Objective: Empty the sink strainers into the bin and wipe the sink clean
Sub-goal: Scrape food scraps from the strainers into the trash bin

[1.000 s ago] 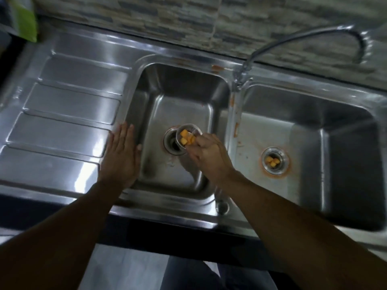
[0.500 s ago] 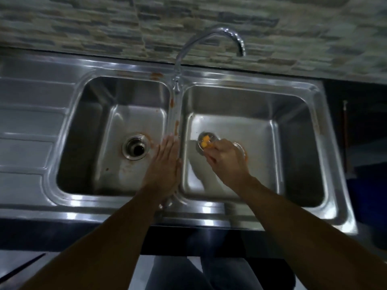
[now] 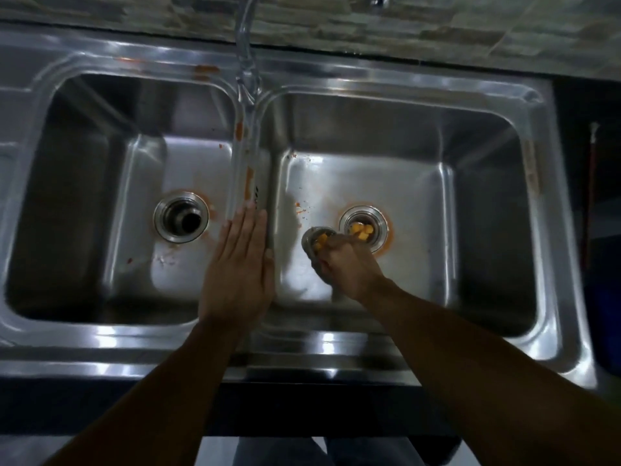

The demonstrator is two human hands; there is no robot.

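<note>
My right hand (image 3: 349, 264) grips a small metal strainer (image 3: 314, 242) holding orange food bits, low over the right basin floor. Just to its right, the second strainer (image 3: 361, 227) with orange bits sits in the right drain. The left drain (image 3: 181, 216) stands open with no strainer in it. My left hand (image 3: 240, 267) lies flat with straight fingers on the divider between the two basins of the steel sink (image 3: 554, 230). Orange stains ring both drains and streak the divider.
A curved tap (image 3: 247, 62) rises from behind the divider against a stone-tiled wall. A dark gap lies right of the sink with a blue object (image 3: 610, 297) at the frame edge. No bin or cloth is in view.
My right hand carried the strainer from the left basin to the right basin, down beside the right drain. My left hand shifted from the left basin's rim to the divider. The view swung right.
</note>
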